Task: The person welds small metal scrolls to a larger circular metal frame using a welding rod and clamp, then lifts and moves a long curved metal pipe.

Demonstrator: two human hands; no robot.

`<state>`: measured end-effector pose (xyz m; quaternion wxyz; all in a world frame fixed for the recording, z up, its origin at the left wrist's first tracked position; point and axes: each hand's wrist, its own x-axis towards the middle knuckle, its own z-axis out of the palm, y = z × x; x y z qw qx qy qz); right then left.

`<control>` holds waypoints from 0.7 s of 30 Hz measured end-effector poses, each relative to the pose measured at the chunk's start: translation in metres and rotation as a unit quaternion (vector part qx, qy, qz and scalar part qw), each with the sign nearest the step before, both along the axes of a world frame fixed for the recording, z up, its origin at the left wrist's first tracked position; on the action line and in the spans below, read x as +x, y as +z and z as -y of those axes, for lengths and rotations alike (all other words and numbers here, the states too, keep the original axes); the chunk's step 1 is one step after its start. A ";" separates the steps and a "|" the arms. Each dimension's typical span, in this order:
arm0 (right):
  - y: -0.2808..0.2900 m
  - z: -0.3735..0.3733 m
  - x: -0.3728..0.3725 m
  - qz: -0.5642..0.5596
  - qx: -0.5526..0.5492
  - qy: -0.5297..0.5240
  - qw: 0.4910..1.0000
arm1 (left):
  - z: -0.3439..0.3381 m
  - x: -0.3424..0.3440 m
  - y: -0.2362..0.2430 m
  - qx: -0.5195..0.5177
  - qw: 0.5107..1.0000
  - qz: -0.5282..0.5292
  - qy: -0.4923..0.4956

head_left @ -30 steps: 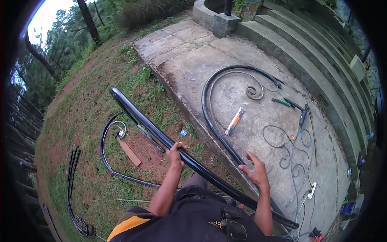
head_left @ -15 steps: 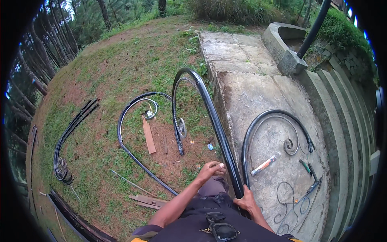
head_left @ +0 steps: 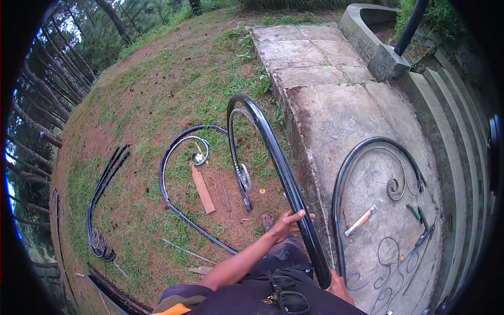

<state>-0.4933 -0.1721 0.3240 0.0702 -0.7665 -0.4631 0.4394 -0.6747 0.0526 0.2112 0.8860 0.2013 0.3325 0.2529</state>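
A long glossy black pipe (head_left: 281, 163), bent into a hook at its far end, slants up and away from my body. Inside its bend runs a thinner curved strip ending in a small scroll (head_left: 245, 176). My left hand (head_left: 286, 224) wraps round the shaft partway along, thumb in front and fingertips showing past the far side. Close to my waist, my right hand (head_left: 337, 287) is closed about the lower end, its fingers partly hidden. Right of the held pipe, a similar black hooked pipe (head_left: 337, 210) lies on the concrete.
Another curved pipe (head_left: 164, 181) lies on the grass near a paint pot (head_left: 198, 158) and a wooden board (head_left: 202, 189). Bundled black pieces (head_left: 97, 199) lie farther left. On the concrete slab (head_left: 315, 110) are a brush-like tool (head_left: 360, 220), a green-handled tool (head_left: 413, 211) and wire scrolls (head_left: 388, 257). Steps (head_left: 446, 121) border the right.
My left hand has moved right and taken hold of the pipe's shaft. The pipe's lower end and my right hand have shifted down and right. My view has turned slightly.
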 end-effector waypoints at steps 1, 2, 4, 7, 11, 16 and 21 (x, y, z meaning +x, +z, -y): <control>-0.002 0.002 -0.004 -0.003 -0.007 0.016 1.000 | -0.002 0.003 0.000 -0.044 0.992 0.120 0.010; -0.006 0.004 -0.007 0.043 -0.029 -0.022 0.998 | -0.003 0.007 0.000 -0.058 0.982 0.176 0.016; -0.020 0.008 -0.008 0.077 -0.021 -0.042 0.996 | 0.000 0.015 0.001 -0.056 0.981 0.179 0.051; -0.043 0.018 -0.002 0.050 0.000 -0.046 0.998 | 0.007 0.020 0.005 -0.122 0.971 0.140 0.148; -0.050 0.019 -0.013 0.034 0.052 -0.006 0.998 | 0.004 -0.010 0.020 -0.151 0.968 0.109 0.169; 0.008 -0.029 -0.067 0.015 0.071 0.050 0.996 | -0.026 -0.099 0.057 -0.167 0.951 0.133 0.223; 0.078 -0.097 -0.152 -0.034 0.085 0.144 0.985 | -0.045 -0.197 0.094 -0.130 0.918 0.228 0.298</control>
